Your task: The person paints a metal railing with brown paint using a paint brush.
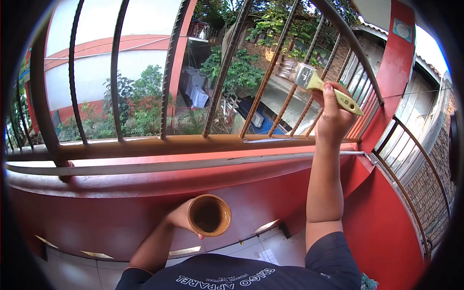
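A balcony with a red wall [96, 217] and barred railing [193, 141]. The right hand [333, 118] grips a brush [316, 83], raised with its bristles at the bars. The left hand [180, 217] clasps a cup [209, 215] of brown paint, low before the wall.

Left hand [179, 218] behind cup [195, 227], contents (dark) unclear

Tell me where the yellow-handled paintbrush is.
The yellow-handled flat paintbrush sits upper right in the head view, held in the right hand, bristles at a brown metal railing bar.
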`<state>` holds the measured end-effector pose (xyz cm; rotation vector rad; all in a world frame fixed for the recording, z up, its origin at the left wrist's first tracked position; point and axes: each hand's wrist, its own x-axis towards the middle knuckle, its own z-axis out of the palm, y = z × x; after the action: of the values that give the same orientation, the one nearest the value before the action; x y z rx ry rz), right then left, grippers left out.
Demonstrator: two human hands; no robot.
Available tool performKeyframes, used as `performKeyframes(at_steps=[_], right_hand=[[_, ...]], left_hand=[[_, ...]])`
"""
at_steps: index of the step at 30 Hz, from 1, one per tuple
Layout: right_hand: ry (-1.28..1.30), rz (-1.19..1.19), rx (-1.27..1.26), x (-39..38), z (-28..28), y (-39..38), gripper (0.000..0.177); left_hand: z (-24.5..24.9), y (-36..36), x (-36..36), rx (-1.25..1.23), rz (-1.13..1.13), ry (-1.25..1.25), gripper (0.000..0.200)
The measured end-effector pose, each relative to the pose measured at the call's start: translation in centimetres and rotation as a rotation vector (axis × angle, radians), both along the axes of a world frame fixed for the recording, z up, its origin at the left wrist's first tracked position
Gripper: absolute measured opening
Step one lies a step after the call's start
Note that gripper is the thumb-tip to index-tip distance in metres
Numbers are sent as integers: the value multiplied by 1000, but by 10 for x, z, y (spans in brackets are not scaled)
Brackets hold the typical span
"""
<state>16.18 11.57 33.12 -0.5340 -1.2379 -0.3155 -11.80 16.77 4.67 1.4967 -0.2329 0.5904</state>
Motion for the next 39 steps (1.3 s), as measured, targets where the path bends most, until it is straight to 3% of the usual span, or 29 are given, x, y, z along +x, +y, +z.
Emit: performKeyframes(at_steps=[4, 6, 11, 18, 20, 22, 25, 29, 32, 37, 39], right_hand=[[-14, -33, 38, -29, -1, -3, 6], [-139, -298, 68, -27, -4, 6, 5], [-263, -551, 240, -36, -5, -4, 4], [-250, -495, 65, -43, -19, -2, 6], [-137, -314, 74, -54, -15, -9, 5], [-178, -435, 182, -54, -6, -3, 4], [-314, -604, 110, -47, -16, 0, 7], [-187, -319, -118, -63, -19, -24, 7], [-333, -601, -8, -47, 8, -12, 5], [-324, -509, 169, -34, 47, -10, 6], [-547, -658, 198, -38, 33, -9, 7]], left_hand=[[2, 1, 2, 5, -40, -13, 99], [2, 1, 3, 30, -44, -25, 97], [-7, 9, 6, 14, -135, 47, 92], [5, 3, 2, 68, -87, -28, 91], [9, 1, 1, 77, -71, -34, 91], [9, 2, 2, 100, -88, -20, 91], [6, 3, 1, 89, -107, -5, 91], [11, 3, 1, 104, -109, 9, 90], [8, 1, 2, 101, -116, 8, 89], [8, 3, 1, 108, -122, 28, 89], [8, 2, 2, 85, -128, 16, 90]])
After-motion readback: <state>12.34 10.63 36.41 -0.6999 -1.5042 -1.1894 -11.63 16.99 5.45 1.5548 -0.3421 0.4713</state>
